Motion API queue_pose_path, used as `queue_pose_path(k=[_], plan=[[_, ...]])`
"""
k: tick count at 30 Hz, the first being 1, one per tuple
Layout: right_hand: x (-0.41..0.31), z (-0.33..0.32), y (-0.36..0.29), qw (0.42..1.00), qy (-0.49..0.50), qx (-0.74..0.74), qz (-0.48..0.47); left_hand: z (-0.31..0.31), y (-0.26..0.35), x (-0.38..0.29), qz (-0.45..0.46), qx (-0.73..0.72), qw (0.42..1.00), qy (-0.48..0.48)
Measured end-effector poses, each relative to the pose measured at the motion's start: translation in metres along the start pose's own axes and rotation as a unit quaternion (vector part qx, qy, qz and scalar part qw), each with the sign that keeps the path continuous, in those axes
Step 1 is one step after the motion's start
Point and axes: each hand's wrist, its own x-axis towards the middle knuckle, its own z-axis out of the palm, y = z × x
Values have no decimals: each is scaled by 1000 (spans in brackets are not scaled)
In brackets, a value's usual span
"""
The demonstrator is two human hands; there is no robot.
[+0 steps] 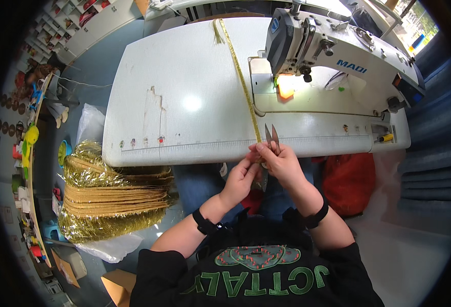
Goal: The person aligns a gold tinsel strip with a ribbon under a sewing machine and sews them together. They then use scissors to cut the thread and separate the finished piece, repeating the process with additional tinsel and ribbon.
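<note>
A narrow gold metallic trim (pixel 242 78) runs down the white sewing table, from a loose fringed end at its far edge to my hands at the near edge. My left hand (pixel 244 174) pinches the trim's near part between thumb and fingers, below the table edge. Close beside it, my right hand (pixel 281 163) holds a pair of scissors (pixel 272 134), blades pointing away from me and slightly apart. Its thumb and forefinger also touch the trim. Part of the trim is hidden by the fingers.
An industrial sewing machine (pixel 325 50) with its lamp lit stands at the right. Gold fringe in a thick stack (pixel 114 199) lies left of my legs. A slot with small tools (pixel 383 135) is at the table's right end. A red bag (pixel 348 184) sits under the table. Another person is at the far left.
</note>
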Motion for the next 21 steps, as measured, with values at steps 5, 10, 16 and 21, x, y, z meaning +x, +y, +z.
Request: queue_pose_path(k=[5, 10, 16, 21], plan=[[-2, -2, 7, 965, 107, -155, -182, -7, 6, -6, -9, 13, 999, 47], [-18, -26, -5, 930, 101, -337, -111, 0, 5, -8, 23, 2, 996, 83], [-15, -20, -31, 867, 65, -493, -29, 8, 8, -10, 22, -21, 992, 118], [4, 1, -42, 824, 47, -565, -12, 6, 9, -12, 10, -26, 992, 121]])
